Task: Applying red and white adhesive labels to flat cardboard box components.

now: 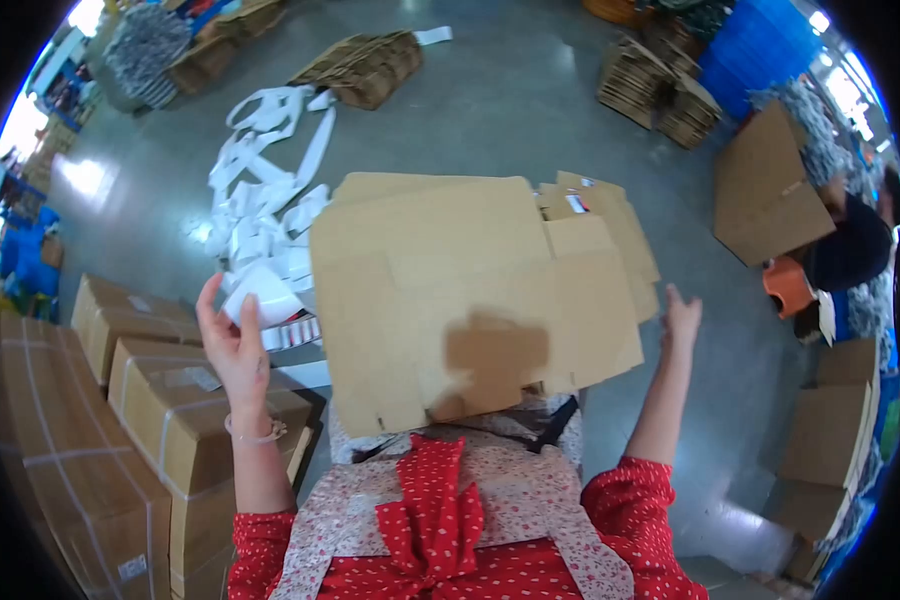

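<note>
A flat, folded cardboard box (450, 240) lies in front of me at lap height, with smaller cardboard pieces (630, 230) under its right side. My left hand (238, 350) is raised just left of it, thumb and fingers around a curled white paper strip (268, 294). Below that strip, a band of printed labels (292, 334) shows beside the cardboard. My right hand (682, 318) is off the cardboard's right edge, fingers stretched out and holding nothing. A dark shadow falls on the cardboard's near part.
Loose white paper strips (260, 190) heap on the floor beyond my left hand. Strapped cartons (180, 400) stand at the left. Stacks of flattened cardboard (370, 65) lie farther off. At the right, another person (855, 240) is beside a large carton (770, 190).
</note>
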A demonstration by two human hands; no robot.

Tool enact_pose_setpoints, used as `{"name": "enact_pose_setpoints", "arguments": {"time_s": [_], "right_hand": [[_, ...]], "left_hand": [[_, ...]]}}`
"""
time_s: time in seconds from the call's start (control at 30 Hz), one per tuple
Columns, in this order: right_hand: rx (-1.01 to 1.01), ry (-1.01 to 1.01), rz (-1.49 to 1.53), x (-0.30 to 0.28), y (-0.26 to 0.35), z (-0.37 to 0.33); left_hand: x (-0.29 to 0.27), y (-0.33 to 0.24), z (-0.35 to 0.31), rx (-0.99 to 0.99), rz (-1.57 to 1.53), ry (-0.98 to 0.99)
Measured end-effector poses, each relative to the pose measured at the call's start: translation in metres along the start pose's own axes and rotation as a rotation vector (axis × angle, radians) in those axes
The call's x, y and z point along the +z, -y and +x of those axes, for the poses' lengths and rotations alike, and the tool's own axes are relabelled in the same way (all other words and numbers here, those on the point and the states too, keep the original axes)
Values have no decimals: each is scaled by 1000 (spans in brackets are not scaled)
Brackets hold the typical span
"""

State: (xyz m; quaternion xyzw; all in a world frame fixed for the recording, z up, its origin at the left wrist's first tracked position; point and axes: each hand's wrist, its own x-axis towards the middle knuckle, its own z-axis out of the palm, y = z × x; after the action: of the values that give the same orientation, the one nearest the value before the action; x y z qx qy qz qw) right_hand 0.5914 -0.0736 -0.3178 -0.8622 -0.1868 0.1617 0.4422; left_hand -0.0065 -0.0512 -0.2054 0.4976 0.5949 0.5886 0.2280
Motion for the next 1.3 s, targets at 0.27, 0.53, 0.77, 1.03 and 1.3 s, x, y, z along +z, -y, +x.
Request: {"name": "enact_pose_setpoints", "arguments": {"time_s": [0.27, 0.53, 0.77, 1.03, 1.3], "right_hand": [[-1033, 884, 416, 28, 233, -273], [-1022, 1210, 662, 110, 257, -357], [-896, 1206, 523, 118, 250, -361], [-1730, 561, 295, 120, 230, -364], [-934, 1055, 146, 75, 222, -336]], "left_hand": [[20, -81, 22, 74, -117, 82], [-5, -118, 37, 17, -319, 143], [-14, -92, 27, -213, -424, 402], [-6, -60, 22, -445, -690, 286], [-30, 14, 17, -257, -520, -58]]}}
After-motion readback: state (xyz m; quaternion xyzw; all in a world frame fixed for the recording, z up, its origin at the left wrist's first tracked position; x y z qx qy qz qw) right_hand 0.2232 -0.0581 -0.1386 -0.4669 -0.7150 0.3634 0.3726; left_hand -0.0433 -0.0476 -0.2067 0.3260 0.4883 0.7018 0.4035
